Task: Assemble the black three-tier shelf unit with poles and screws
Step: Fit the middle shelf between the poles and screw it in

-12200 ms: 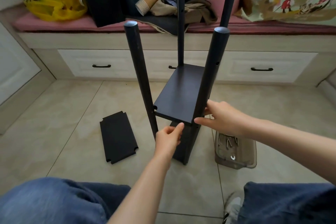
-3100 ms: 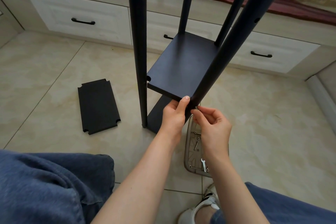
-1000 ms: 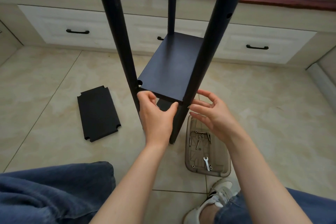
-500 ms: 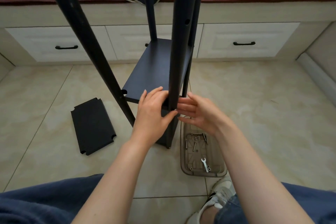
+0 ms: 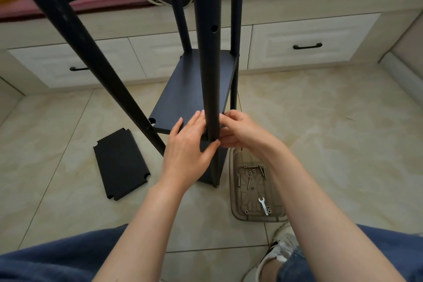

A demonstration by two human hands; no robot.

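Note:
The black shelf unit stands upright on the tile floor, with several poles rising past the camera. Its middle shelf sits between them, and the lower tier is mostly hidden behind my hands. My left hand lies with straight fingers on the shelf's front edge, thumb against the near pole. My right hand curls its fingers round the same pole from the right, at shelf height. I cannot see whether it holds a screw. A loose black shelf board lies flat on the floor to the left.
A clear plastic tray right of the unit holds several screws and a small wrench. White drawers under a cushioned bench run along the back. My knees and a white shoe are at the bottom edge.
The view has shifted left, so the near pole now stands centred. My left hand slid from the pole's base up onto the shelf's front corner. My right hand closed in on the pole.

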